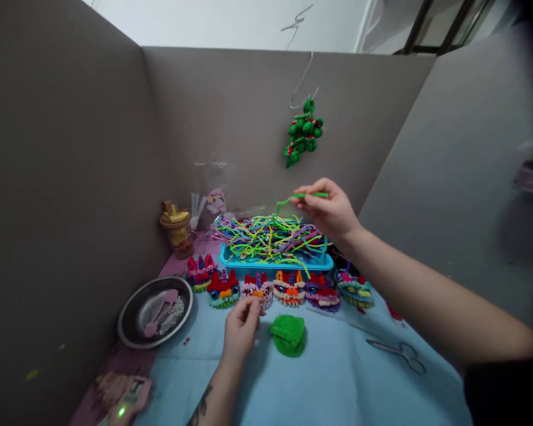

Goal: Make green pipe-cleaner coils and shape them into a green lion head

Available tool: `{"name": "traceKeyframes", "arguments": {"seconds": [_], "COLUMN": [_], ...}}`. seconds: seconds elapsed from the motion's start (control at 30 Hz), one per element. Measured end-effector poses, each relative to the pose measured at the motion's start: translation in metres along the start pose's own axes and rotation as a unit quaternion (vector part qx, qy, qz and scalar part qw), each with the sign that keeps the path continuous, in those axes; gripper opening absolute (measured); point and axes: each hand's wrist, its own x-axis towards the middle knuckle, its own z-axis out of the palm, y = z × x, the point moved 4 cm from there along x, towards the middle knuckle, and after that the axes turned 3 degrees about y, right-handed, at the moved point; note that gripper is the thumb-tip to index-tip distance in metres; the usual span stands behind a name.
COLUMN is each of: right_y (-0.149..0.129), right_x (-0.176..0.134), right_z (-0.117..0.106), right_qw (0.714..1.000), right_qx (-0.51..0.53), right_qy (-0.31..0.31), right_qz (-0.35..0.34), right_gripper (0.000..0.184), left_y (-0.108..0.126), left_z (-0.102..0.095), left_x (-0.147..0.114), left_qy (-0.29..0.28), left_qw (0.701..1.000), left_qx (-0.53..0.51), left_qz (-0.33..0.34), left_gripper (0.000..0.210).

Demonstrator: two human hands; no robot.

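Observation:
My right hand (328, 207) is raised over a blue tray and pinches a bright green pipe cleaner (286, 202), whose bent free end hangs toward the pile. Many coloured pipe cleaners (270, 236) lie tangled in the blue tray (275, 267). Low over the cloth, my left hand (243, 324) has its thumb and fingers pressed together; whatever may be between them is too small to make out. Just right of it sits a green fuzzy piece (288, 335). Beyond the left hand stands a row of fuzzy horned figures, among them an orange and cream one (288, 288).
A metal bowl (128, 331) with a pink scoop (161, 313) and small white pieces stands left. Scissors (400, 353) lie right on the blue cloth (337, 384). A lidded cup (177, 231) is back left. Green ornaments (304, 133) hang from a wire. Grey panels surround the table.

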Motion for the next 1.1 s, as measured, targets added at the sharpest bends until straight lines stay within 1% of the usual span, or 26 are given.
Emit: {"name": "traceKeyframes", "arguments": {"seconds": [0.03, 0.07, 0.1, 0.13, 0.17, 0.2, 0.23, 0.27, 0.3, 0.37, 0.43, 0.5, 0.53, 0.6, 0.63, 0.7, 0.77, 0.8, 0.83, 0.9, 1.0, 1.1], "right_y": [-0.002, -0.003, -0.002, -0.001, 0.002, 0.005, 0.010, 0.016, 0.021, 0.030, 0.038, 0.045, 0.049, 0.053, 0.054, 0.055, 0.054, 0.054, 0.053, 0.052, 0.047, 0.042], "right_x": [-0.025, -0.051, -0.079, -0.107, -0.134, -0.159, -0.181, -0.198, -0.212, -0.230, -0.239, -0.241, -0.241, -0.240, -0.238, -0.235, -0.234, -0.233, -0.233, -0.233, -0.231, -0.229], "right_z": [0.006, 0.012, 0.018, 0.026, 0.033, 0.036, 0.036, 0.033, 0.027, 0.010, -0.011, -0.031, -0.038, -0.048, -0.051, -0.054, -0.057, -0.060, -0.064, -0.073, -0.083, -0.087], "right_qw": [1.000, 0.998, 0.995, 0.987, 0.973, 0.963, 0.959, 0.959, 0.961, 0.965, 0.965, 0.955, 0.949, 0.936, 0.929, 0.916, 0.906, 0.903, 0.901, 0.895, 0.889, 0.890], "right_qx": [0.001, -0.006, -0.031, -0.072, -0.110, -0.124, -0.127, -0.132, -0.143, -0.176, -0.221, -0.268, -0.289, -0.329, -0.351, -0.395, -0.423, -0.430, -0.434, -0.445, -0.455, -0.450], "right_qy": [-0.025, -0.047, -0.077, -0.130, -0.194, -0.230, -0.242, -0.231, -0.212, -0.159, -0.078, -0.006, 0.022, 0.056, 0.060, 0.045, 0.021, 0.015, 0.016, 0.027, 0.043, 0.065], "right_qz": [0.017, 0.032, 0.047, 0.055, 0.063, 0.066, 0.077, 0.099, 0.106, 0.109, 0.122, 0.126, 0.126, 0.116, 0.100, 0.053, 0.015, 0.006, 0.004, 0.009, 0.022, 0.036], "right_gripper": [0.022, 0.019, 0.016, 0.014, 0.011, 0.010, 0.009, 0.007, 0.005, 0.003, 0.006, 0.008, 0.009, 0.010, 0.010, 0.012, 0.016, 0.018, 0.019, 0.018, 0.017, 0.016], "left_y": [0.000, 0.001, 0.002, 0.004, 0.006, 0.008, 0.009, 0.010, 0.011, 0.011, 0.011, 0.010, 0.010, 0.012, 0.013, 0.016, 0.021, 0.023, 0.025, 0.025, 0.021, 0.019], "left_z": [0.004, 0.008, 0.012, 0.016, 0.018, 0.018, 0.017, 0.015, 0.012, 0.006, 0.003, 0.002, 0.002, 0.003, 0.003, 0.001, -0.006, -0.009, -0.013, -0.019, -0.024, -0.029], "left_x": [-0.001, -0.003, -0.005, -0.008, -0.011, -0.012, -0.013, -0.013, -0.013, -0.011, -0.010, -0.010, -0.010, -0.011, -0.011, -0.009, -0.006, -0.005, -0.003, -0.001, 0.001, 0.001], "left_qy": [-0.035, -0.071, -0.104, -0.130, -0.146, -0.150, -0.142, -0.127, -0.109, -0.074, -0.052, -0.038, -0.035, -0.029, -0.025, -0.004, 0.040, 0.066, 0.090, 0.119, 0.128, 0.156], "left_qw": [0.997, 0.989, 0.974, 0.955, 0.935, 0.919, 0.908, 0.903, 0.901, 0.903, 0.911, 0.922, 0.926, 0.933, 0.937, 0.945, 0.950, 0.952, 0.954, 0.962, 0.974, 0.980], "left_qx": [-0.052, -0.111, -0.174, -0.233, -0.283, -0.322, -0.349, -0.370, -0.384, -0.394, -0.380, -0.356, -0.347, -0.330, -0.321, -0.304, -0.296, -0.290, -0.280, -0.242, -0.181, -0.122], "left_qz": [-0.035, -0.070, -0.103, -0.132, -0.157, -0.173, -0.180, -0.179, -0.172, -0.155, -0.148, -0.145, -0.144, -0.138, -0.133, -0.118, -0.090, -0.075, -0.060, -0.050, -0.055, -0.036], "left_gripper": [0.038, 0.042, 0.047, 0.051, 0.054, 0.052, 0.048, 0.041, 0.034, 0.024, 0.021, 0.021, 0.023, 0.027, 0.030, 0.035, 0.038, 0.039, 0.040, 0.040, 0.044, 0.046]}}
